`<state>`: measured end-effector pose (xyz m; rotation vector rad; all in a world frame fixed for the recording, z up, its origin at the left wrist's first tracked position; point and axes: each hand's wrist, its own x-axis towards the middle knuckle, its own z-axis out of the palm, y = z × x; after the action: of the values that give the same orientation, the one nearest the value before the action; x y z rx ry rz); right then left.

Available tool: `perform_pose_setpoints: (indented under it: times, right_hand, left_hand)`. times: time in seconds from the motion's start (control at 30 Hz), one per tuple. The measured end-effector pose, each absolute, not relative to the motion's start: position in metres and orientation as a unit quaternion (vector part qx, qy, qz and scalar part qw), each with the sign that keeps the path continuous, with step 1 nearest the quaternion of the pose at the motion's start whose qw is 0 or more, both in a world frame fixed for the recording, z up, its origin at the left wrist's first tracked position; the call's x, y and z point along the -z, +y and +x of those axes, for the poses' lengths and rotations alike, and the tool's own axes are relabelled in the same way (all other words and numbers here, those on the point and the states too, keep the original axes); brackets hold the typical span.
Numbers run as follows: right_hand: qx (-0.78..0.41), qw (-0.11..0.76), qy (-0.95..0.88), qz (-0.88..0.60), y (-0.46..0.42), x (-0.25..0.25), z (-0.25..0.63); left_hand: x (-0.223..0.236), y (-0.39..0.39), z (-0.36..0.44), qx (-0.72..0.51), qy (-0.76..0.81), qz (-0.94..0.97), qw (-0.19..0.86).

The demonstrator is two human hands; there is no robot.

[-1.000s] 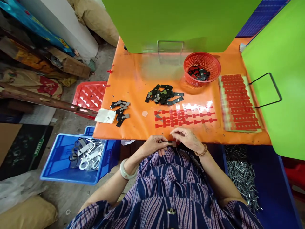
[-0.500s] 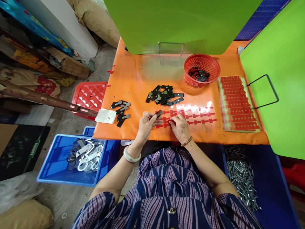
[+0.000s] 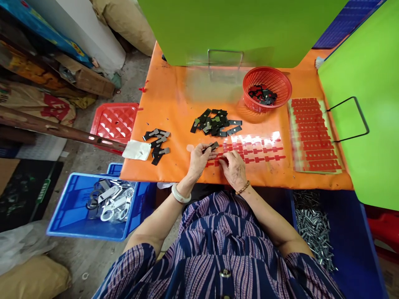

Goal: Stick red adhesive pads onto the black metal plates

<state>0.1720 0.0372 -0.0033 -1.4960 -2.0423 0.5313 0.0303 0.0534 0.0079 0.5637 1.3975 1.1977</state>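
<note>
My left hand (image 3: 199,161) pinches a small dark metal plate (image 3: 213,146) between thumb and fingers, above the near edge of the orange table. Close beside it, my right hand (image 3: 233,169) has its thumb and index fingertips pressed together over a clear sheet of red stickers (image 3: 257,159). Whatever those fingertips hold is too small and hidden to make out. Beyond the hands lies a pile of black metal plates (image 3: 215,123). A smaller group of similar plates (image 3: 160,141) lies to the left, several of them with greyish pieces on top.
A red mesh basket (image 3: 266,89) holds black and red pieces. Stacked red sticker sheets (image 3: 314,137) lie at the right. Green panels (image 3: 246,33) with wire handles stand behind and right. A white pad (image 3: 137,150) sits at the left edge; blue bins (image 3: 62,220) of metal parts flank me below.
My left hand has moved a little right with the plate, closer to my right hand. My right hand has stayed over the sticker sheet. The view has shifted slightly.
</note>
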Motion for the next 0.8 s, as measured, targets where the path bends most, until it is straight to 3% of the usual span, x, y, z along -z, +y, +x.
perform_pose_setpoints:
  times: [0.57, 0.8]
  right_hand:
    - [-0.291, 0.370, -0.722, -0.506, 0.021, 0.001, 0.168]
    - [-0.395, 0.451, -0.597, -0.534, 0.022, -0.015, 0.175]
  left_hand:
    - [-0.010, 0.053, 0.032, -0.514, 0.598, 0.226, 0.571]
    - [-0.019, 0.049, 0.023, -0.499, 0.571, 0.199, 0.621]
